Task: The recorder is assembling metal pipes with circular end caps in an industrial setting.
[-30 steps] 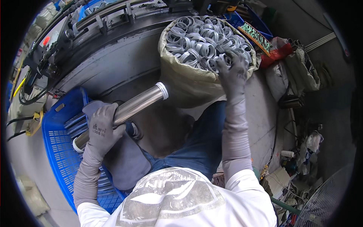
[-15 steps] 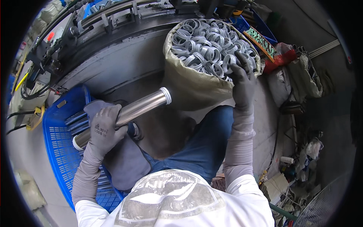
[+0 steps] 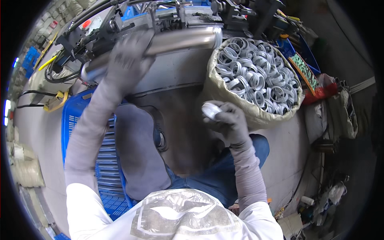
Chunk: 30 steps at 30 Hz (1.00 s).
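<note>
My gloved left hand (image 3: 130,60) is wrapped round a long metal tube (image 3: 182,41), raised in front of the machine and smeared by motion. A pale ring sits at each end of the tube. In front of the sack, my gloved right hand (image 3: 229,122) grips a whitish metal ring (image 3: 210,111) between thumb and fingers. Beyond that hand stands a woven sack (image 3: 222,96) heaped with many loose rings (image 3: 256,80) of the same kind.
A machine bench (image 3: 196,20) runs along the far side. At my left, a blue plastic crate (image 3: 70,114) holds several metal tubes (image 3: 107,160), beside a grey pad (image 3: 138,152) over my leg. A blue bin (image 3: 308,56) and bags (image 3: 340,112) stand right of the sack.
My left hand has lifted the tube up and away toward the machine. The right hand has left the sack's heap and come nearer, now holding a ring. The whole view has shifted.
</note>
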{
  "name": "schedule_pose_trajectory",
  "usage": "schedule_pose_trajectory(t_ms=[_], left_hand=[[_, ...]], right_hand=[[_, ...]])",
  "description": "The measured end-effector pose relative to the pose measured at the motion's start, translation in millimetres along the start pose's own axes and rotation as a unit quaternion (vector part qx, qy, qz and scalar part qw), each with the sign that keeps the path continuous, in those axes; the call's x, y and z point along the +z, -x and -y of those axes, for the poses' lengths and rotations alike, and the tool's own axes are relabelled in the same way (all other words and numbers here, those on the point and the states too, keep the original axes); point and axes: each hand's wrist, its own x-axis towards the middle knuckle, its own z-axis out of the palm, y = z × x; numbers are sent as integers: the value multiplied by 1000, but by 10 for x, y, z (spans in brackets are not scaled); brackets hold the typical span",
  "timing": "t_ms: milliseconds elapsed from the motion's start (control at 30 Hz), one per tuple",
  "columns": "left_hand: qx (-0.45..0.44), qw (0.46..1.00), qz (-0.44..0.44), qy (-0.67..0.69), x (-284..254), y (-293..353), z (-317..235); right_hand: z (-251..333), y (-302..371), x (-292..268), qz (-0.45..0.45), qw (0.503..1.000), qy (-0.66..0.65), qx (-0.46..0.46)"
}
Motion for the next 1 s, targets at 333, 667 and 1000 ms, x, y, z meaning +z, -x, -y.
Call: schedule_pose_trajectory(t_ms=[333,667,1000], left_hand=[[-122,981,87,-127,1236,-1630,878],[-127,945,278,-118,1702,-1490,1254],[-198,979,27,43,416,1853,1350]], right_hand=[[-230,-267,34,87,984,115,106],[-268,-244,65,87,977,120,155],[-453,-211,-305,37,993,46,101]])
